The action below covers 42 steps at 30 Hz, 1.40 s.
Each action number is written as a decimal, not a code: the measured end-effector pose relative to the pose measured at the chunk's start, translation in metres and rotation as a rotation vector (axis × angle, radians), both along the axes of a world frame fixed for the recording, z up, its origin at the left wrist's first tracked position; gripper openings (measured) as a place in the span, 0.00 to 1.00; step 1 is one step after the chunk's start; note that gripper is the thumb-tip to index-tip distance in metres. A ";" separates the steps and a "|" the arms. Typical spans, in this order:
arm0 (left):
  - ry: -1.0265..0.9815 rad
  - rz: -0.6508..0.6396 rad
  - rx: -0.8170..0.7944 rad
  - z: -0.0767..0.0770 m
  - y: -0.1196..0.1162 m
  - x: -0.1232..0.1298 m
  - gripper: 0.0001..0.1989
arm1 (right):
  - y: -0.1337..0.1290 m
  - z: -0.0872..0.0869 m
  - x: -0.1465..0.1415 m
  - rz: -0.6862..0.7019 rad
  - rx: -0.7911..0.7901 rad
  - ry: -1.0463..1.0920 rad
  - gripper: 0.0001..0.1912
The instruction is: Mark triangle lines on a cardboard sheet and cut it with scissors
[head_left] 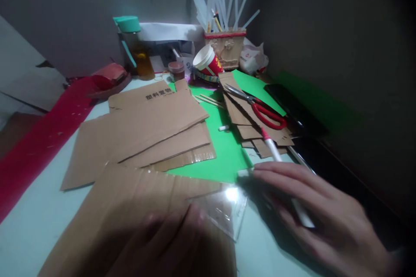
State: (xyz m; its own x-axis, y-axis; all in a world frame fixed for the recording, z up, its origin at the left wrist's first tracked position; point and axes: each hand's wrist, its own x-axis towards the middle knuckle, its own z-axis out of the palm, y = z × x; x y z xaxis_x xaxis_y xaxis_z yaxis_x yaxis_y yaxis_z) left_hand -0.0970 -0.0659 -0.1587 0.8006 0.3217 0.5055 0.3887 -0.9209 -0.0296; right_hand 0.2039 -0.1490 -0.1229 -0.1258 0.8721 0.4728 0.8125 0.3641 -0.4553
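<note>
My left hand [162, 238], dark and blurred, lies over a large corrugated cardboard sheet [130, 186] at the front. Its bunched fingertips press on the left corner of a clear plastic set square [221, 212], which overhangs the sheet's right edge. To the right, my right hand [312, 207] is closed around a white marker with a red end [274, 151]; the red end points away from me, and the fingers cover the marker's middle. A small white piece [245, 173] shows at the right fingertips; whether it is held I cannot tell.
Cut cardboard pieces [146, 125] lie stacked behind on green paper [224, 151]. Red-handled scissors [268, 114] rest on more cardboard. Two dark phone-like objects [292, 108] line the right side. A bottle [143, 60], paper cup [206, 60] and straw holder [227, 47] stand at the back.
</note>
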 end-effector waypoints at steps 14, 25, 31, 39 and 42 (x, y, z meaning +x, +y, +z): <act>0.132 -0.041 0.019 0.002 -0.001 -0.004 0.20 | 0.061 0.038 -0.056 0.034 -0.356 0.758 0.09; 0.183 -0.059 0.028 0.003 0.001 -0.006 0.21 | 0.066 0.024 -0.064 0.145 -0.420 0.765 0.13; 0.173 -0.055 0.023 0.006 0.001 -0.004 0.20 | 0.067 0.022 -0.063 0.173 -0.368 0.681 0.11; 0.216 0.013 -0.038 0.007 0.001 0.005 0.21 | 0.065 0.030 -0.057 0.162 -0.261 0.495 0.10; 0.187 0.013 -0.028 0.004 0.000 0.005 0.23 | 0.062 0.032 -0.051 0.152 -0.246 0.465 0.11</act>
State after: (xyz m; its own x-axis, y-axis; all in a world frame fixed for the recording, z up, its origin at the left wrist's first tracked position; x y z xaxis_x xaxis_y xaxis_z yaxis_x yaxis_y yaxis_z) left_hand -0.0916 -0.0655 -0.1550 0.8756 0.3443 0.3388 0.3906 -0.9173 -0.0772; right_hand 0.1532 -0.0870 -0.0909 -0.0858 0.9522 0.2932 0.4518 0.2994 -0.8404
